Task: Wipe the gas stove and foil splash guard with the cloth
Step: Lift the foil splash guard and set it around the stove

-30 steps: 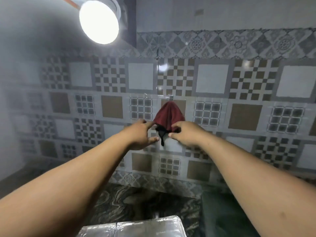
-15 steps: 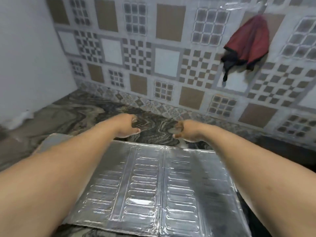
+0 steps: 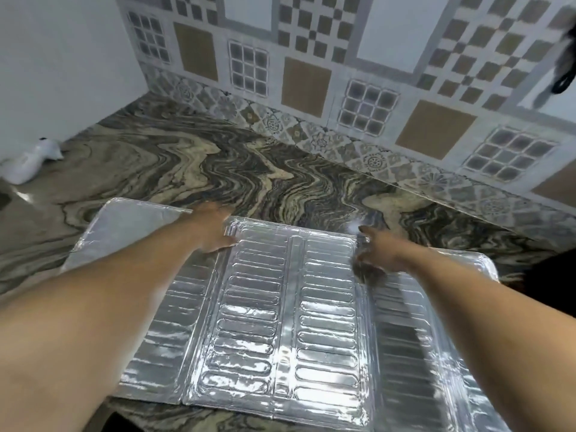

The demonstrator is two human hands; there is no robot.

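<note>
The foil splash guard (image 3: 280,313) lies flat and unfolded on the marble counter (image 3: 249,169), its ribbed panels shining. My left hand (image 3: 209,229) rests on the guard's far edge, with the fingers reaching past it and the thumb on the foil. My right hand (image 3: 375,255), blurred, is over the far edge of the right panel with its fingers spread and nothing in them. Of the cloth, only a dark hanging end (image 3: 564,73) shows on the tiled wall at the upper right. No gas stove is in view.
A patterned tile wall (image 3: 311,79) runs behind the counter and a plain white wall (image 3: 62,57) closes the left side. A white crumpled object (image 3: 29,162) lies in the left corner. Something dark (image 3: 558,275) sits at the right edge beside the foil.
Both hands let go of the red cloth hanging on the wall and came down to the far edge of the foil guard. The view tilted down and left.
</note>
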